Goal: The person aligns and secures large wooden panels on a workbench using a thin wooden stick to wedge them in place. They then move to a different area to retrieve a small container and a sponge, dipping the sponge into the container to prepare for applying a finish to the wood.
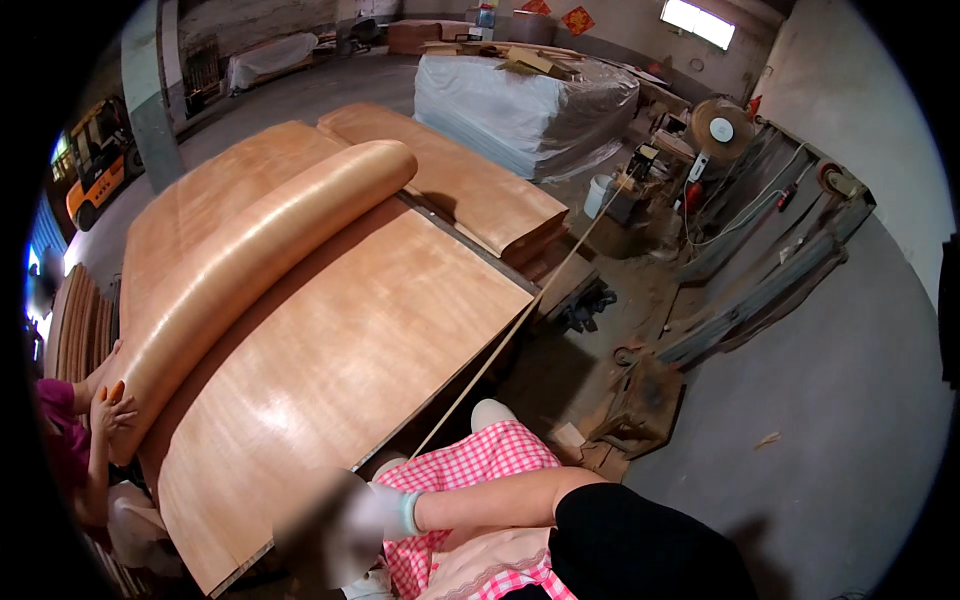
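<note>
My right hand (372, 515), in a white glove with a mint cuff, is at the near edge of a large stack of smooth tan wood sheets (330, 350). A dark blurred patch covers its fingers, so I cannot tell what it holds. Of my left hand nothing clear shows; pale cloth at the lower edge is too unclear to identify. Across the stack lies a thick rolled-over wood sheet (270, 240), its curve running from near left to far right. At its left end, a co-worker's hand (113, 410) is beside the roll, with a small orange thing at its fingers.
A thin pale strip (490, 355) slants from my apron toward a machine with a round disc (722, 130). Another sheet pile (500, 205) and a plastic-wrapped stack (520, 115) stand beyond. Metal frames (760, 290) flank the right side; a forklift (100, 170) is far left.
</note>
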`<state>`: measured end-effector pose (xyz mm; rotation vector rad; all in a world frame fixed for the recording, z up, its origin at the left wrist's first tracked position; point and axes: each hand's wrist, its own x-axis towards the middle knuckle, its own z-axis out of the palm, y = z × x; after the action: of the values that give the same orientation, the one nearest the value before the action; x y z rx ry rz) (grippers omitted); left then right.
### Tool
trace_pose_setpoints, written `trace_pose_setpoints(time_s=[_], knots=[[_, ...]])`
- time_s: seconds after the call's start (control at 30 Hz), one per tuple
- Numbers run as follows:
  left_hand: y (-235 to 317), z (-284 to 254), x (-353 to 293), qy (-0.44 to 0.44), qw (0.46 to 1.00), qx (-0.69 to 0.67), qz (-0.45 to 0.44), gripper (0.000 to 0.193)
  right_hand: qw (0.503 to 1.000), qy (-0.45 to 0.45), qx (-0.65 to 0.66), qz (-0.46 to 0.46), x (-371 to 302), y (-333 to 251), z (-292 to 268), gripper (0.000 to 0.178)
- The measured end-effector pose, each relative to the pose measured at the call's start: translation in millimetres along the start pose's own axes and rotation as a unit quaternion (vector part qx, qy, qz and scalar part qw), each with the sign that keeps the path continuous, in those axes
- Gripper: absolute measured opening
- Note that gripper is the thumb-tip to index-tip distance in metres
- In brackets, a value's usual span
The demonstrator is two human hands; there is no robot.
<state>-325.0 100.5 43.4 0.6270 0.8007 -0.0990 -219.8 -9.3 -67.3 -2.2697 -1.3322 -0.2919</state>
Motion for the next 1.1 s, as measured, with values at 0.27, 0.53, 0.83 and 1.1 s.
trace_pose_setpoints(time_s=[0.27,0.53,0.83,1.1], knots=[[-7.8,-54.6,46.0,-0.107,0.985,-0.133,0.003,0.04,0.991,-0.116,-0.051,-0.036,11.9,-19.7,-78.3,0.015],[-0.9,-37.9,32.3,-0.01,0.991,-0.126,0.039,0.024,0.992,-0.117,-0.045,-0.023,15.7,-28.4,-89.9,0.017],[-1.6,-49.4,35.0,0.053,0.987,-0.12,0.088,0.027,0.995,-0.078,-0.062,-0.029,8.0,-27.0,-90.6,0.02],[2.3,-52.6,31.0,0.054,0.981,-0.141,0.125,0.029,0.997,-0.058,-0.027,-0.047,3.6,-17.9,-86.7,0.025]])
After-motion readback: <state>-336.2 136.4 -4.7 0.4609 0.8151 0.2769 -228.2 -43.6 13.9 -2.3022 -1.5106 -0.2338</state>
